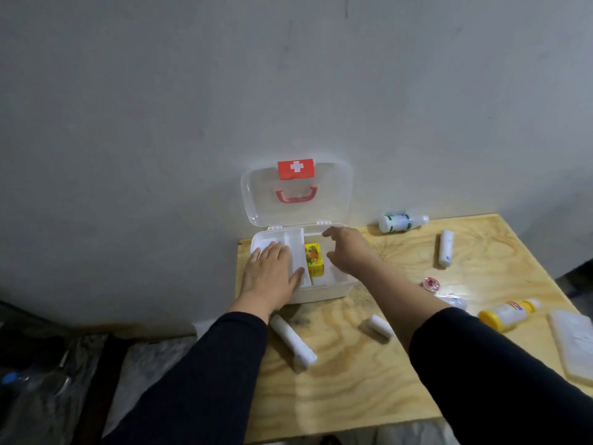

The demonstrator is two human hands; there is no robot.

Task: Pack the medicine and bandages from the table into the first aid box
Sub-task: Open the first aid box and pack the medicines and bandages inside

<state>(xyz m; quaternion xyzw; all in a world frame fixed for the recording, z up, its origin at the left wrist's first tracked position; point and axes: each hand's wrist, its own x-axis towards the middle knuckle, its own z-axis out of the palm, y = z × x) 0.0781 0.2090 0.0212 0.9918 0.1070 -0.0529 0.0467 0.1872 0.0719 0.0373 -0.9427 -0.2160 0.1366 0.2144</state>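
Observation:
The white first aid box [324, 292] stands open at the table's back left, its clear lid [333, 194] leaning on the wall. A yellow medicine carton [313, 259] lies inside it. My left hand [272, 271] rests flat on the box's inner tray, fingers spread. My right hand [348, 250] hovers open over the box's right half, holding nothing. On the table lie bandage rolls [293, 340] [380, 327] [446, 248], a green-banded white bottle [401, 222], a yellow-capped bottle [508, 314] and a small red tape roll [431, 284].
The plywood table [353, 390] stands against a grey wall. A flat white tray or lid [574, 345] lies at the right edge, and a clear wrapped packet [454, 300] lies beside my right forearm. Dark clutter sits on the floor to the left.

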